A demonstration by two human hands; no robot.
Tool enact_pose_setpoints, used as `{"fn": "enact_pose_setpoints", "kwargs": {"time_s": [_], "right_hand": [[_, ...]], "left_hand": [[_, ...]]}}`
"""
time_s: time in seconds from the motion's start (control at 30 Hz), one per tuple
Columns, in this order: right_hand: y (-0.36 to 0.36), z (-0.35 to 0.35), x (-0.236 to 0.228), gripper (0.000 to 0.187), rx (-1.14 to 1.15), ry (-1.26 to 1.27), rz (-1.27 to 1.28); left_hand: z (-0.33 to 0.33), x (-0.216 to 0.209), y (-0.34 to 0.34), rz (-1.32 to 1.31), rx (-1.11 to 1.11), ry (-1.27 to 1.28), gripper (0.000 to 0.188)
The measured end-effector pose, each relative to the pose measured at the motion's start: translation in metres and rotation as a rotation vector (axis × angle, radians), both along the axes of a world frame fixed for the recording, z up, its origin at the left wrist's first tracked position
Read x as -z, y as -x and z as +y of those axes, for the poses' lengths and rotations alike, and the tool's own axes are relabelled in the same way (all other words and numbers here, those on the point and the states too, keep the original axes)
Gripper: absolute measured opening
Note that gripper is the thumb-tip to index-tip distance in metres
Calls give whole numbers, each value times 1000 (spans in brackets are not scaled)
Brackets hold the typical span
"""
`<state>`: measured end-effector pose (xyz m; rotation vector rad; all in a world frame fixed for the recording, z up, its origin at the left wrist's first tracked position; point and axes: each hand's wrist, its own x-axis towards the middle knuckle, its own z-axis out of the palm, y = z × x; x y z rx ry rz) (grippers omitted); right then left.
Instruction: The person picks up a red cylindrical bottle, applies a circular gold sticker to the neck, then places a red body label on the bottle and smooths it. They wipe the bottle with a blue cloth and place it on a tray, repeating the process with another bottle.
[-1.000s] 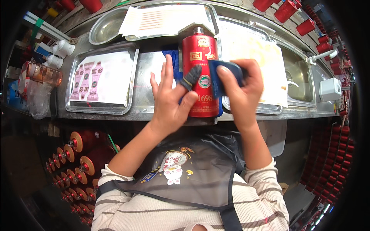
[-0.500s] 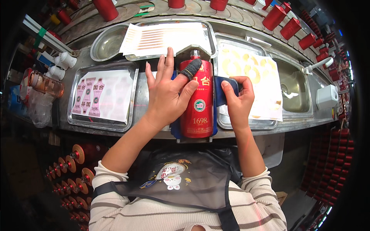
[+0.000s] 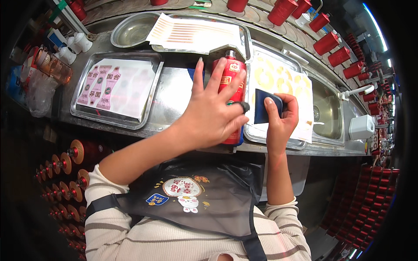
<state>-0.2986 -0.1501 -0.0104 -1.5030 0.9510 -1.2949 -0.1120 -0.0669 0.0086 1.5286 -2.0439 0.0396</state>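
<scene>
A red bottle (image 3: 239,94) with gold lettering lies on its back in a holder at the counter's front edge, its neck pointing away from me. My left hand (image 3: 204,115) is spread over the bottle, fingers apart, and covers much of its front. A dark finger cot (image 3: 245,106) is on one finger of that hand. To the right of the bottle, my right hand (image 3: 282,117) pinches a dark blue flat scraper (image 3: 261,108) between thumb and fingers. The scraper is apart from the bottle, over a sheet of gold decals (image 3: 285,78).
On the left, a metal tray (image 3: 148,104) holds a sheet of pink labels (image 3: 104,85). Behind are a metal bowl (image 3: 117,37) and a sheet of striped decals (image 3: 191,35). A sink (image 3: 333,126) with a white tap (image 3: 357,90) lies right. Red bottles (image 3: 283,12) line the far conveyor.
My left hand has swung across the bottle and now covers its middle. My right hand has drawn the scraper away from the bottle to the right. The whole view has shifted slightly.
</scene>
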Motion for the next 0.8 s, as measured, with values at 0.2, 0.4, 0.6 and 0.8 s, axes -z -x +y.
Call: {"fn": "enact_pose_setpoints", "kwargs": {"time_s": [0.2,0.4,0.6,0.8], "right_hand": [[-40,-35,-24,18,-58,675,212],[-26,-4,-17,26,-315,933,493],[28,76,-16,32,-590,750,458],[32,86,1,39,-286,566,382]], "left_hand": [[69,26,19,259,-101,-166,34],[101,90,22,522,-317,-172,45],[82,64,18,774,-191,-173,44],[63,59,29,1091,-157,-224,42]]}}
